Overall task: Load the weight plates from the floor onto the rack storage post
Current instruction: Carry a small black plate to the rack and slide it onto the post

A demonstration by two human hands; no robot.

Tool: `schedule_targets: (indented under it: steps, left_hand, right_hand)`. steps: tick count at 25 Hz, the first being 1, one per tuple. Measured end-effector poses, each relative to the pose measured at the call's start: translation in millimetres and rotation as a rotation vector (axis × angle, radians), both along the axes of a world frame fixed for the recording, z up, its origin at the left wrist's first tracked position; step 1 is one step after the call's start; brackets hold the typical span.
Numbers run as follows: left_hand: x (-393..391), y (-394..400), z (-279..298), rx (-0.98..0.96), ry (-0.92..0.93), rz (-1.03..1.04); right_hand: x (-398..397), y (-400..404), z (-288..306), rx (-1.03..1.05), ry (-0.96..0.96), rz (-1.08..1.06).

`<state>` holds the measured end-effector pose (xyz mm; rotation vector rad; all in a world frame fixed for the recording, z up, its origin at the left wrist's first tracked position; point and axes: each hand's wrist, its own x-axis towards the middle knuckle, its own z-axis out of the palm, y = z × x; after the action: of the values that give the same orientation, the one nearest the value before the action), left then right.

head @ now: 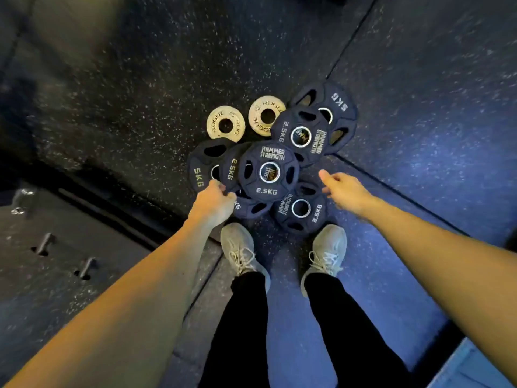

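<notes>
While the person is standing over the pile, the left hand (214, 201) is pinching the near edge of a black rubber 2.5KG plate (231, 170). The right hand (344, 190) is hovering, fingers loosely spread, beside the top black 2.5KG disc (268, 170). Beyond the fingertips, two pale round metal plates (226, 127) are lying on the speckled black rubber floor (126, 79).

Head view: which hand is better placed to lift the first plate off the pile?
Left, probably. The left hand already touches the near-left edge of the pile, fingers curled at the rim of a 2.5KG plate. The right hand hangs open, apparently touching nothing.
</notes>
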<state>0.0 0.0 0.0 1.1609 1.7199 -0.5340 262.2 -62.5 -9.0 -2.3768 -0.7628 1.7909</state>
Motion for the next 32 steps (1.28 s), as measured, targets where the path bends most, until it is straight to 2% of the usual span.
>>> schedule_targets:
  steps: [3,8,12,16,20,23,28,32]
  left_hand:
    - [6.1,15.7,-76.2,0.013,0.0,0.015]
    - [19.5,33.2,-168.3,0.095,-0.029,-0.044]
    - [31.1,23.3,-197.1,0.3,0.071,-0.231]
    - [38.6,25.0,-192.8,0.34,0.111,-0.33]
    - [27.3,7.4,-152.4,0.226,0.079,-0.276]
    - [14.7,-17.3,-93.8,0.119,0.028,-0.214]
    - [-0.4,-51.1,39.6,0.073,-0.085,-0.049]
    - [-5.0,-62.6,172.6,0.005,-0.16,0.214]
  right_hand:
    - [-14.4,6.5,-75.4,-0.035,-0.016,0.015]
    - [-28.7,11.1,-187.3,-0.076,-0.036,-0.055]
    - [-38.8,12.3,-226.3,-0.073,-0.023,-0.131]
    - [-38.8,17.9,-228.6,-0.076,-0.021,-0.064]
    - [-42.6,1.5,-188.7,-0.149,-0.052,0.059]
    - [-48.3,-22.1,-126.8,-0.221,0.045,-0.035]
    - [-53.7,-40.3,28.0,-0.243,0.139,-0.178]
    - [-57.2,-50.8,166.1,-0.174,0.15,-0.115]
